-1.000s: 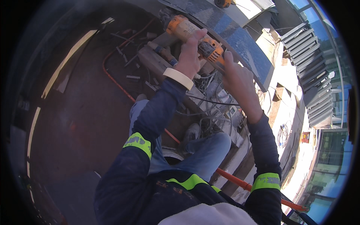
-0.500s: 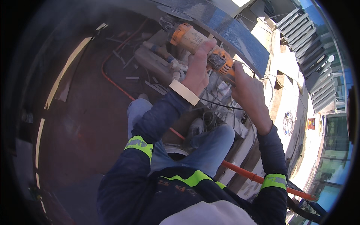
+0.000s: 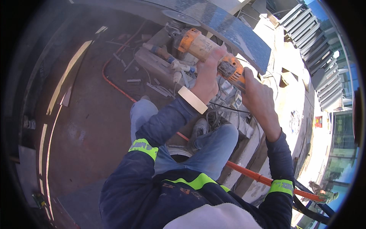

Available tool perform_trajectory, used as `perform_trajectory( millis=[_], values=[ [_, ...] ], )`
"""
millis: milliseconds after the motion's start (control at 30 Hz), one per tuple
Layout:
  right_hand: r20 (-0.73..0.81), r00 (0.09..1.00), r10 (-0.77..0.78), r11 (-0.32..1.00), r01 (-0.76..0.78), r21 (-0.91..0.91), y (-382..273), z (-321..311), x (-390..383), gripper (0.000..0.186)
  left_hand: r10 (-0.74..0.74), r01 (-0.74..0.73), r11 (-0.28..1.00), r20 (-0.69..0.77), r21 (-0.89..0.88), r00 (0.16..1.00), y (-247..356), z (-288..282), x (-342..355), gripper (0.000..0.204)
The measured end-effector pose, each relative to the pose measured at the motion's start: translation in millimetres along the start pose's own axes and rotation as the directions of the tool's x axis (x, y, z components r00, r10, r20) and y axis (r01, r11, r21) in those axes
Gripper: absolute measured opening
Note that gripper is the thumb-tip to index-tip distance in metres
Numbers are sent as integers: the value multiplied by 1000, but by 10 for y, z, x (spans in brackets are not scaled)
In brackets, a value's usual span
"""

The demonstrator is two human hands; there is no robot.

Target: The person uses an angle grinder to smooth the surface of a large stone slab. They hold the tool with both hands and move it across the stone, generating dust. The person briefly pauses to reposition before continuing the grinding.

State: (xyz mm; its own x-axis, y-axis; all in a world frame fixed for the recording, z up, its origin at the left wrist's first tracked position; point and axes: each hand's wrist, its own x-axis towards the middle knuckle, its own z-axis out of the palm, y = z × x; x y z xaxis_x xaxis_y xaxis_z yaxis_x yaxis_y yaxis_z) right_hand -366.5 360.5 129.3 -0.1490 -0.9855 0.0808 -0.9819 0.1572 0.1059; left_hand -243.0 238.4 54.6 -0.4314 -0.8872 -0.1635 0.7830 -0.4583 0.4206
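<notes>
Left hand [image 3: 208, 74] wraps the body of the orange grinder [image 3: 197, 44], right hand [image 3: 260, 101] its rear, presumably steadying the disc [image 3: 181, 18] at the near edge of the dark slab [image 3: 237, 33].

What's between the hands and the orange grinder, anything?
Nothing visible: the left hand grips the orange grinder around its middle, and the right hand holds its rear end, both bare.

Lime-and-grey bands [image 3: 143, 148] circle the navy sleeves [image 3: 167, 121] — with blue jeans [image 3: 214, 148], cream left-wrist ring [image 3: 193, 100].
</notes>
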Motion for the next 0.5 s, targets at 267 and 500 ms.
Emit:
perform_trajectory(
  millis=[267, 500],
  values=[
    [-34, 999, -33, 999, 34, 19, -34, 54, 134, 59, 11, -13, 999, 52, 49, 999, 102, -62, 99, 44],
    [-37, 996, -83, 997, 83, 5, -202, 124, 419, 56, 55, -56, 996, 20, 72, 998, 305, -250, 369, 45]
  ],
)
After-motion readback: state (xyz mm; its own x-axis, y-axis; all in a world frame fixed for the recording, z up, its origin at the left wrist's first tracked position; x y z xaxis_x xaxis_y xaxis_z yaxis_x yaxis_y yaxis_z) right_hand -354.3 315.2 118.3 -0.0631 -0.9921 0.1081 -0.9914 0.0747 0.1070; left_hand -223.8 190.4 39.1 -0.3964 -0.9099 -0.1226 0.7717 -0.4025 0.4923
